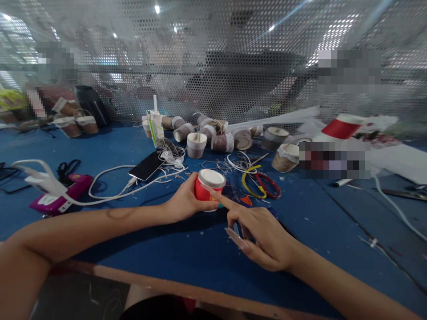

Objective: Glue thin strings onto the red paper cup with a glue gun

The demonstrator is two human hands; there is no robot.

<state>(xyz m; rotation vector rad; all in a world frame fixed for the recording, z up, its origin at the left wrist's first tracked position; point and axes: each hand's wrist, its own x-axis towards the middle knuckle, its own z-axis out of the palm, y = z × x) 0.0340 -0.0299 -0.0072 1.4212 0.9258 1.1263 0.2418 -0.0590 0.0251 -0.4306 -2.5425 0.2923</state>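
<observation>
A small red paper cup [200, 192] with a pale rim and a whitish top stands upright near the middle of the blue table. My left hand [185, 199] is wrapped around its left side, thumb across the front. From the right, my right hand [262, 233] reaches in with its index finger stretched out against the cup's front near the rim. Its thumb is held apart and the other fingers curl. A greyish shape shows between them, which I cannot make out. Just beyond the right hand lie a yellow loop [248, 184] and a red loop [271, 189].
Behind the cup lie several string-wrapped cups [196, 146] and loose thread. To the left are a phone [147, 166] on a white cable, a purple power strip [66, 195] and a drink carton [155, 126]. A perforated metal screen [200, 66] rises at the back; scissors [405, 194] lie far right.
</observation>
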